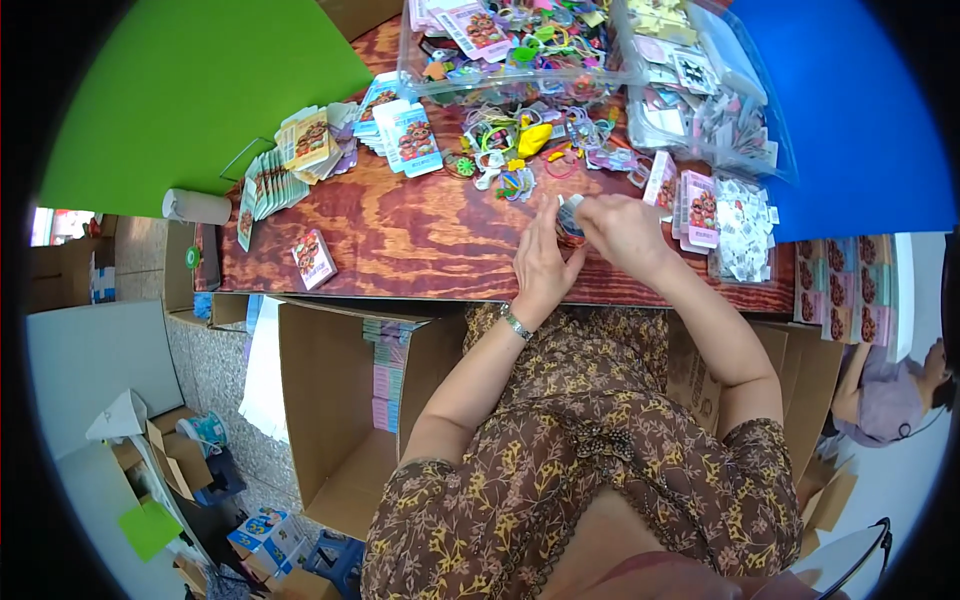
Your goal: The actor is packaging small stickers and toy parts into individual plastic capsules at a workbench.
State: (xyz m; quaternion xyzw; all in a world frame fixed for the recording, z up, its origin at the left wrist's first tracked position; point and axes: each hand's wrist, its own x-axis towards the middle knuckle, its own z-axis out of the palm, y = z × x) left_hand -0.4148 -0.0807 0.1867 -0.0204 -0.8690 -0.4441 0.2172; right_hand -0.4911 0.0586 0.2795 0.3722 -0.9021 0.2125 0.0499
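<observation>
Close to the table's front edge, my left hand (543,262) is closed round the side of a small printed carton (571,228) with blue on it. Over the carton's upper end, my right hand (624,236) has its fingers curled in; what they pinch is hidden. Beyond my hands lies a loose pile of colourful small trinkets and bands (535,140). Pink printed cartons (698,210) stand to the right, beside a bag of small white packets (742,232). A single pink-and-white carton (313,260) lies at the left of the table.
Flat cartons in blue (410,138), yellow (308,142) and green (272,186) are stacked at the back left. A clear bin of trinkets (500,75) and another of packets and cards (700,90) stand behind. An open cardboard box (335,400) sits below the table edge.
</observation>
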